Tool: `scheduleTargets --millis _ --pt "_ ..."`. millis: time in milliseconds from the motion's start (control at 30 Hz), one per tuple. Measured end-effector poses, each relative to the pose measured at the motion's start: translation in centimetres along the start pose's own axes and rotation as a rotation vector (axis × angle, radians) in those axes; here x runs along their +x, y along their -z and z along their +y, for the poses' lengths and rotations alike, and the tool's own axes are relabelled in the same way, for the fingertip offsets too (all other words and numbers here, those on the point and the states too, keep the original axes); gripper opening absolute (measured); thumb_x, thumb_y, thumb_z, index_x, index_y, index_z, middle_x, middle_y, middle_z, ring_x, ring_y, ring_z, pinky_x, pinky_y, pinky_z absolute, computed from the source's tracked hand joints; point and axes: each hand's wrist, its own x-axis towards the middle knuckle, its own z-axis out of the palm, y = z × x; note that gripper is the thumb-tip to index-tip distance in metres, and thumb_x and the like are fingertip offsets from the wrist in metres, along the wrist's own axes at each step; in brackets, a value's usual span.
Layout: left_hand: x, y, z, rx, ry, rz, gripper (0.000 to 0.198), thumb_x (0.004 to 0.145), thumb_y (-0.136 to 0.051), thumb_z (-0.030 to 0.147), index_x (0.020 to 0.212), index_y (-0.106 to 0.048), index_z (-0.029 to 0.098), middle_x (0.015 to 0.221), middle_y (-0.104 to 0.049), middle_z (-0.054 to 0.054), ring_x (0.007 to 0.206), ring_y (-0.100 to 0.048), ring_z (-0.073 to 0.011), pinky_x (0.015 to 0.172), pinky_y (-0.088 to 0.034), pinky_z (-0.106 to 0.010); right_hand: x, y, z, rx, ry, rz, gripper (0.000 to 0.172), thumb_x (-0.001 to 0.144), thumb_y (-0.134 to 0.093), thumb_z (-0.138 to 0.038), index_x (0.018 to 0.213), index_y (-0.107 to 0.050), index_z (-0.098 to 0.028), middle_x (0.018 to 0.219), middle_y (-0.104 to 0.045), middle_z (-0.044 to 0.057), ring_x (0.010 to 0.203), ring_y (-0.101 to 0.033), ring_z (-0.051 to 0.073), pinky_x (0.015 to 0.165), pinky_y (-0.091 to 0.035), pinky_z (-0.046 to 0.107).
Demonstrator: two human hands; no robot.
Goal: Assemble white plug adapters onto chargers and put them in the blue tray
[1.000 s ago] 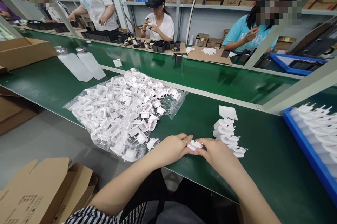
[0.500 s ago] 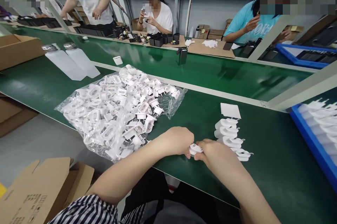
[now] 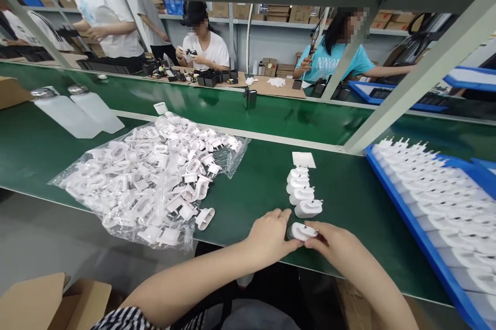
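Observation:
At the table's front edge, my right hand [image 3: 329, 241] pinches a white plug adapter [image 3: 301, 231] by its right end, thumb in front and fingers behind. My left hand [image 3: 270, 233] is open at the adapter's left end, its thumb against or very near it and the fingers stretched out beyond. Just behind stands a row of several similar white adapters [image 3: 308, 208] with metal pins, ending at a flat white piece [image 3: 304, 159]. To the left, a clear plastic bag [image 3: 236, 162] lies spread under a heap of white plug shells [image 3: 145, 165]. One loose shell [image 3: 205, 218] lies at its near right edge.
A blue tray [image 3: 416, 226] filled with rows of white adapters stands at the right. Two white bottles [image 3: 73, 113] lie at the left. A slanted metal post [image 3: 411, 77] rises behind the table. Co-workers sit and stand across the green belt. An open cardboard box [image 3: 34, 301] is below left.
The view has turned to the right. My hands have brought the adapter from before my body to the near end of the row, and my left fingers have opened out.

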Motion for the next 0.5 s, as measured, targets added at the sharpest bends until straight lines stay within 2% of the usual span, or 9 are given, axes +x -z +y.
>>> scheduleTargets --millis 33,100,167,233,300,400,500 --pt "0.4 -0.7 0.4 -0.024 0.03 0.053 0.06 0.062 -0.046 0.045 0.112 -0.033 0.014 0.097 -0.049 -0.01 0.089 -0.046 -0.0234 0.067 -0.04 -0.031 -0.3 0.0 0.8 0.037 -0.023 0.054 0.021 0.069 -0.044 -0.024 0.087 -0.055 -0.023 0.084 -0.062 0.002 0.07 -0.057 0.017 0.058 -0.043 0.026" --pt "1.2 -1.7 1.0 -0.073 0.075 0.123 0.08 0.059 -0.05 0.045 0.121 -0.016 0.007 0.118 -0.031 -0.015 0.107 -0.029 -0.0268 0.081 -0.034 -0.034 -0.8 0.0 2.1 0.112 -0.078 0.146 0.021 0.068 -0.045 -0.027 0.086 -0.055 -0.023 0.082 -0.062 0.002 0.069 -0.057 0.018 0.059 -0.044 0.027" --pt "2.0 -2.1 1.2 -0.13 0.108 0.117 0.095 0.055 -0.052 0.049 0.122 -0.003 0.003 0.128 -0.011 -0.017 0.116 -0.011 -0.0272 0.091 -0.023 -0.035 -1.1 -0.2 3.1 0.226 -0.136 0.186 0.022 0.064 -0.05 -0.029 0.084 -0.055 -0.023 0.074 -0.062 0.001 0.065 -0.057 0.018 0.058 -0.044 0.028" --pt "2.5 -2.2 1.1 -0.168 0.146 0.075 0.11 0.047 -0.054 0.056 0.121 0.005 0.001 0.129 0.003 -0.017 0.117 0.002 -0.0272 0.094 -0.014 -0.036 -1.1 -0.6 3.9 0.419 -0.177 0.231 0.029 0.058 -0.055 -0.033 0.085 -0.054 -0.023 0.076 -0.062 0.001 0.07 -0.057 0.019 0.061 -0.045 0.029" --pt "3.0 -2.1 0.9 -0.181 0.172 0.034 0.122 0.037 -0.056 0.06 0.12 0.011 0.0 0.128 0.009 -0.018 0.116 0.008 -0.0277 0.095 -0.009 -0.037 -0.2 -1.1 4.5 0.715 -0.188 0.355 0.039 0.058 -0.053 -0.041 0.093 -0.05 -0.023 0.095 -0.057 0.004 0.086 -0.053 0.02 0.069 -0.044 0.03" --pt "3.7 -2.1 0.9 -0.177 0.177 0.03 0.128 0.032 -0.056 0.061 0.119 0.015 0.0 0.128 0.011 -0.018 0.115 0.011 -0.0273 0.095 -0.004 -0.038 3.3 -1.6 4.9 1.187 -0.231 0.528 0.046 0.067 -0.035 -0.052 0.102 -0.044 -0.023 0.12 -0.039 0.005 0.106 -0.037 0.018 0.082 -0.036 0.031" --pt "4.5 -2.1 1.0 -0.168 0.167 0.071 0.126 0.034 -0.056 0.06 0.119 0.017 0.002 0.128 0.008 -0.018 0.116 0.01 -0.0267 0.095 -0.002 -0.039 7.9 -1.7 4.7 1.369 -0.274 0.444 0.043 0.068 -0.035 -0.05 0.099 -0.047 -0.022 0.123 -0.034 0.004 0.112 -0.03 0.016 0.09 -0.026 0.03"
